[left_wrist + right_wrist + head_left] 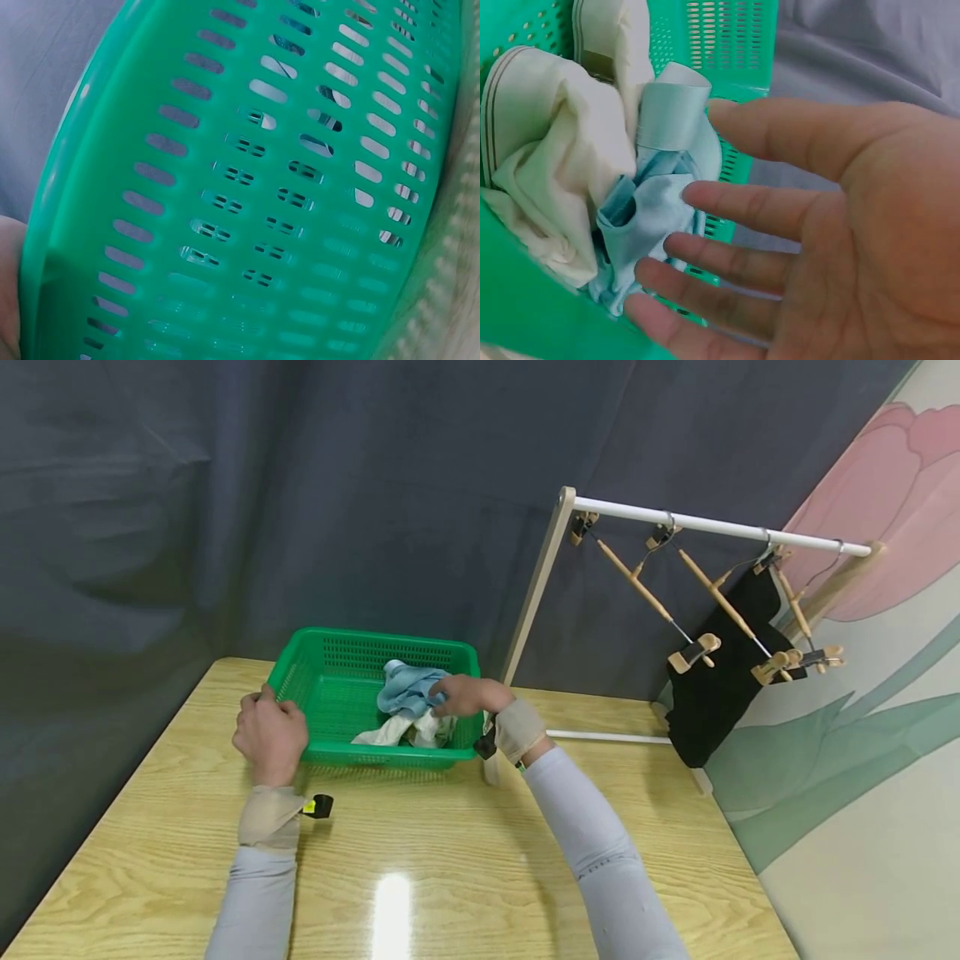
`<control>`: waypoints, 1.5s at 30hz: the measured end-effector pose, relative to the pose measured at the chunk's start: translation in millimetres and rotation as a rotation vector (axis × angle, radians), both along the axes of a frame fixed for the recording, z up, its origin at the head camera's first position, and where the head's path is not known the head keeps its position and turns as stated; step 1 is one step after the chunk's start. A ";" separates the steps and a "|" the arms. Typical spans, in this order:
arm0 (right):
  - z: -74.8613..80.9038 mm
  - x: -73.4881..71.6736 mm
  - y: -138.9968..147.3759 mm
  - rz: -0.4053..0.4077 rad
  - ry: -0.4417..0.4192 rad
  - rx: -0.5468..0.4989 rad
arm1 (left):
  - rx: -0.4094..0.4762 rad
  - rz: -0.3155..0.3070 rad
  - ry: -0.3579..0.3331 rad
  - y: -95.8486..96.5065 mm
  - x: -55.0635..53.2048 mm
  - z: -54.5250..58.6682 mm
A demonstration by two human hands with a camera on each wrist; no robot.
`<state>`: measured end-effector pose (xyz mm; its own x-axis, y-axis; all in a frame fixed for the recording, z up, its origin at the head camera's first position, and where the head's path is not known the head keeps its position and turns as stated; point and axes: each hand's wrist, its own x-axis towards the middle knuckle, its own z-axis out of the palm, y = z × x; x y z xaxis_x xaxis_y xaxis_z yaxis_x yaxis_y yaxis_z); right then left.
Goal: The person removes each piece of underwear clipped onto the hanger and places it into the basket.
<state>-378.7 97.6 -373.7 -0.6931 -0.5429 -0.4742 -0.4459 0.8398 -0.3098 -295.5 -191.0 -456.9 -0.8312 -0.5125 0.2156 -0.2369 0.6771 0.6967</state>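
Note:
A green perforated plastic basket (408,755) stands on the wooden table, its holed side wall (202,165) filling the left wrist view. My left hand (272,733) grips the left front corner of its rim, fingers curled over the edge. Inside, toward the right end, lie a crumpled light blue garment (664,199) and a cream-white garment (574,154) with a striped band. Over the basket's right side reaches my right hand (817,232), its fingers spread and fairly straight. The fingertips are at the blue garment; whether they touch it I cannot tell. Nothing is pinched.
Right of the basket stands a clothes rack with a white top bar (645,513) and wooden posts. Several wooden clip hangers (636,578) hang from it. A black garment (708,710) hangs toward its right end. Behind the table is a dark curtain (420,502).

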 end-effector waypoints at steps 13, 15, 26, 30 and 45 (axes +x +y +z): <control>0.5 58.4 55.0 0.050 0.228 -0.404 | -0.147 -0.131 0.147 8.6 4.4 14.7; -1.0 73.0 73.5 0.021 0.261 -0.462 | -0.148 -0.212 0.168 18.7 7.4 24.4; -10.0 140.7 200.3 -0.280 0.238 -0.537 | 0.175 -0.820 0.132 103.0 -2.5 62.4; -2.0 162.6 241.1 -0.354 0.320 -0.505 | 0.280 -0.916 0.128 137.1 -13.3 57.1; 98.9 202.4 315.4 -1.256 0.878 -0.523 | 0.438 -0.941 0.258 232.4 -52.7 41.8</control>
<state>-176.3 412.9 -274.7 -0.7444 0.5796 0.3316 0.2204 0.6820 -0.6973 -348.3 41.4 -415.1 -0.8882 0.2354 0.3945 0.4401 0.1895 0.8777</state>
